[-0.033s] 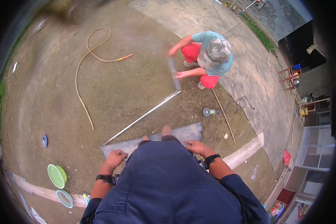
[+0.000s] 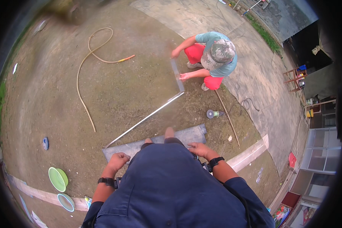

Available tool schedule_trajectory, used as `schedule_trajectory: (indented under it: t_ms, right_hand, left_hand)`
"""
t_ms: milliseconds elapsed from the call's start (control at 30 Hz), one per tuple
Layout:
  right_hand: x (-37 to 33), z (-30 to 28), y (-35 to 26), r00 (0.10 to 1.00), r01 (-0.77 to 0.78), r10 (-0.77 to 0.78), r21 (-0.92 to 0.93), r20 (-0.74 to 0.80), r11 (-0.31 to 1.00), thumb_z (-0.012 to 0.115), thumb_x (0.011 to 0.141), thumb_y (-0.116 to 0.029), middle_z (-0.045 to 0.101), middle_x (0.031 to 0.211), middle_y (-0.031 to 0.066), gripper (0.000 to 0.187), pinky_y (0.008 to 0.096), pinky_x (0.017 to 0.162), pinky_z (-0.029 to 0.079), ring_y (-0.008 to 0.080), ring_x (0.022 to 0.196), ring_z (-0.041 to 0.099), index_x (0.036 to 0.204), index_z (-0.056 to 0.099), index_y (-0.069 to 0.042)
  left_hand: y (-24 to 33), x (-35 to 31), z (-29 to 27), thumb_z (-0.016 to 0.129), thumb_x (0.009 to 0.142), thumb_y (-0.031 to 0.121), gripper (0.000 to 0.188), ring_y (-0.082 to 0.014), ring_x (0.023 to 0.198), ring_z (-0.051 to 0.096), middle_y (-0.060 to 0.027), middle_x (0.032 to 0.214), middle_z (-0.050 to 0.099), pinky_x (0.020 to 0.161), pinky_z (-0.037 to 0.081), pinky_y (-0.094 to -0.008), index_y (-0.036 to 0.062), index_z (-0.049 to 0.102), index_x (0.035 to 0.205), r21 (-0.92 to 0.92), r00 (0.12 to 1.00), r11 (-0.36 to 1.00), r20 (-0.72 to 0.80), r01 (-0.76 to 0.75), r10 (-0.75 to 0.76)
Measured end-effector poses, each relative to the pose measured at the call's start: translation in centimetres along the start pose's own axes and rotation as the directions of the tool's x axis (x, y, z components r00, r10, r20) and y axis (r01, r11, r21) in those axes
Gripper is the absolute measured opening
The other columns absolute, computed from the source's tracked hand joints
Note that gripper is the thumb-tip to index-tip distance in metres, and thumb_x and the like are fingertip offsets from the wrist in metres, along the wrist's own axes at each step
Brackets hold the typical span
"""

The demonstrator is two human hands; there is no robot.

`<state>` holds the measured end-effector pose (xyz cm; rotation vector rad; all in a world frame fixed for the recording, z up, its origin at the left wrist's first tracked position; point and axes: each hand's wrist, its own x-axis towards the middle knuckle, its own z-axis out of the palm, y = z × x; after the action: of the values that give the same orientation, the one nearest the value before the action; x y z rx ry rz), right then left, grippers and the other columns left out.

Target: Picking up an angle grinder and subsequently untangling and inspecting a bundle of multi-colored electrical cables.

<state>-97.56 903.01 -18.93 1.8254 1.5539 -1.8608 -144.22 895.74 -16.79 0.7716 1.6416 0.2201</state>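
Note:
My left hand point(image 2: 119, 161) is at my left side with its fingers curled together, beside the grey sheet-like strip point(image 2: 116, 150) on the ground. At my right side, my right hand point(image 2: 202, 149) has bent, closed fingers close to the sheet's right part; my body hides what either hand may grip. My feet point(image 2: 169, 133) are at the grey sheet. A thin pale metal bar point(image 2: 144, 119) runs slantwise beyond it, its far end meeting a flat grey strip point(image 2: 176, 76). A squatting co-worker point(image 2: 220, 53) in a camouflage cap has both hands at that strip.
Right of the bar lie an angle grinder point(image 2: 215, 114), a long rod point(image 2: 228, 119) and a dark cord point(image 2: 250, 103). A hose point(image 2: 78, 78) loops at far left. Near left are a green basin point(image 2: 58, 179), a light blue basin point(image 2: 66, 202) and a small blue object point(image 2: 45, 143).

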Motion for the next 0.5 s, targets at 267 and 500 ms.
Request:
schedule_trajectory:
  t_ms: [267,500]
  right_hand:
    - [-0.7,0.0,-0.5,1.0,-0.016,0.016,0.017,0.001,1.0,0.066,0.084,-0.037,0.066,0.117,0.0207,0.063,0.0328,0.095,0.047,0.0273,0.108,0.064,0.132,0.053,0.001]
    - [-1.3,0.1,-0.5,0.999,-0.034,0.033,0.061,0.024,0.998,0.067,0.084,-0.036,0.066,0.118,0.0203,0.063,0.0323,0.096,0.047,0.026,0.109,0.064,0.133,0.052,0.002]
  left_hand:
    - [0.2,-0.5,0.2,0.069,0.081,0.02,0.022,-0.0135,0.071,0.061,-0.0063,0.079,0.07,0.068,0.05,-0.0298,-0.0012,0.072,0.087,-0.006,1.0,1.0,0.001,-0.015,0.015]
    - [-0.1,-0.7,0.2,0.07,0.08,0.019,0.021,-0.0134,0.071,0.061,-0.0057,0.079,0.07,0.068,0.05,-0.0296,-0.0012,0.072,0.087,-0.002,1.0,1.0,0.001,-0.016,0.016]
